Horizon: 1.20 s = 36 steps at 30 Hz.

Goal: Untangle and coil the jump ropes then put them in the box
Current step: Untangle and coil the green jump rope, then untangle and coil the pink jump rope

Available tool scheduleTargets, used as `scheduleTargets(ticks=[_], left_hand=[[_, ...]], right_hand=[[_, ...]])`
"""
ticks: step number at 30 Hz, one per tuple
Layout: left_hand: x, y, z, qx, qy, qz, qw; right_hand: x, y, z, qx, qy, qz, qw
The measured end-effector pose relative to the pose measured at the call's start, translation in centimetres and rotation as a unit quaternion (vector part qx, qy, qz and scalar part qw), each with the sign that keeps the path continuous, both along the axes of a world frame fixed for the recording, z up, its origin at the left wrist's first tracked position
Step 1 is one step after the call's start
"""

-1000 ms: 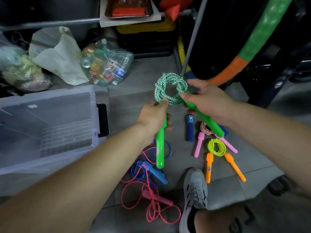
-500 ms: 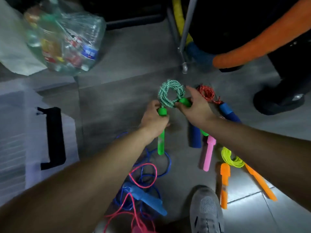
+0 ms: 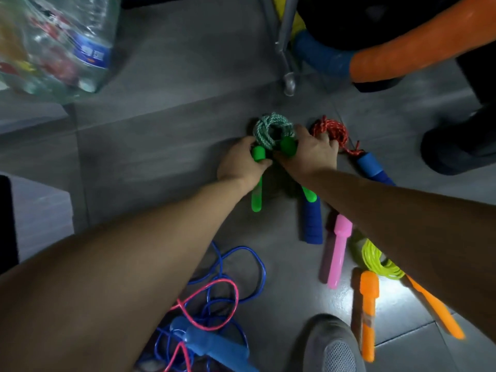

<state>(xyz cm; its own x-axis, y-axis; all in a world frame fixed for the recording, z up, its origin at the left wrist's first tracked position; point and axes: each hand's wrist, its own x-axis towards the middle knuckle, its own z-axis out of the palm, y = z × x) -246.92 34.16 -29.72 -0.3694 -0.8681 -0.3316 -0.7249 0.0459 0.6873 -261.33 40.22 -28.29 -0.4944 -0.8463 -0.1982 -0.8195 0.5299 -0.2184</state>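
Observation:
My left hand [image 3: 240, 163] grips one green handle [image 3: 257, 191] and my right hand [image 3: 308, 154] grips the other green handle [image 3: 288, 146] of the coiled green-and-white jump rope [image 3: 269, 128], held low at the grey floor. Right beside it lies a coiled red rope [image 3: 331, 131] with dark blue handles [image 3: 311, 221]. A pink handle [image 3: 338, 251], a coiled yellow rope [image 3: 375, 260] with orange handles [image 3: 369, 312] lie nearer me. A tangle of blue and pink ropes [image 3: 217, 299] lies under my left forearm. The clear box's corner [image 3: 35, 216] shows at the left edge.
A plastic bag of bottles [image 3: 53, 41] sits at the top left. A metal pole [image 3: 285, 44] and an orange-and-blue padded tube [image 3: 389, 57] stand behind the ropes. My grey shoe [image 3: 332, 345] is at the bottom; a dark shoe [image 3: 461, 146] at the right.
Both hands have lowered the green rope from chest height down to the floor beside the red rope. The camera has tipped downward and the box has slid mostly out of view.

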Motion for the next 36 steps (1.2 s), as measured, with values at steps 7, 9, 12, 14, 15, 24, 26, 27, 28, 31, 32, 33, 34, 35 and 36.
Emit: scheduleTargets(ticks=[7, 9, 12, 14, 15, 24, 26, 27, 28, 31, 32, 33, 34, 35, 36], left_hand=[[2.8, 0.5, 0.7, -0.015, -0.054, -0.01, 0.998], [5.0, 1.1, 1.5, -0.017, -0.062, -0.005, 0.998], [9.6, 2.7, 3.2, -0.017, -0.08, 0.004, 0.997], [13.3, 4.4, 4.2, -0.02, -0.097, -0.005, 0.995], [15.2, 5.4, 4.7, -0.024, -0.109, -0.01, 0.994], [26.2, 14.2, 6.7, 0.025, -0.133, -0.097, 0.986], [27.2, 15.4, 6.7, 0.07, -0.126, -0.119, 0.982], [27.5, 15.8, 6.6, 0.084, -0.128, -0.121, 0.981], [27.7, 16.1, 6.5, 0.095, -0.125, -0.12, 0.98], [27.8, 16.4, 7.4, 0.077, -0.092, -0.102, 0.988], [27.8, 16.3, 8.2, 0.049, -0.07, -0.091, 0.992], [27.8, 16.2, 8.9, 0.023, -0.045, -0.092, 0.994], [27.7, 16.2, 9.7, 0.02, -0.019, -0.107, 0.994], [27.5, 16.3, 11.0, 0.041, -0.007, -0.13, 0.991], [27.2, 16.3, 12.4, 0.075, -0.006, -0.154, 0.985]], right_hand=[[1.2, 2.1, 0.8, -0.022, -0.012, 0.022, 0.999], [2.1, 4.0, 1.4, -0.051, -0.002, 0.048, 0.998], [4.1, 7.2, 1.9, -0.118, 0.001, 0.15, 0.982], [5.8, 9.3, 1.6, -0.134, -0.073, 0.211, 0.965], [6.8, 10.2, 1.5, -0.116, -0.119, 0.224, 0.96], [15.7, 13.4, 0.4, -0.002, -0.244, 0.343, 0.907], [17.2, 13.3, 0.9, 0.033, -0.247, 0.367, 0.896], [17.8, 13.2, 1.4, 0.059, -0.251, 0.362, 0.896], [18.1, 13.0, 2.1, 0.08, -0.263, 0.346, 0.897], [18.1, 12.1, 5.2, 0.131, -0.294, 0.324, 0.89], [18.1, 11.8, 6.7, 0.136, -0.302, 0.331, 0.884], [18.0, 11.5, 8.4, 0.138, -0.312, 0.332, 0.88], [17.8, 11.3, 10.2, 0.137, -0.32, 0.329, 0.878], [17.7, 11.1, 12.1, 0.134, -0.322, 0.326, 0.879], [17.8, 11.1, 13.9, 0.13, -0.318, 0.324, 0.881]])
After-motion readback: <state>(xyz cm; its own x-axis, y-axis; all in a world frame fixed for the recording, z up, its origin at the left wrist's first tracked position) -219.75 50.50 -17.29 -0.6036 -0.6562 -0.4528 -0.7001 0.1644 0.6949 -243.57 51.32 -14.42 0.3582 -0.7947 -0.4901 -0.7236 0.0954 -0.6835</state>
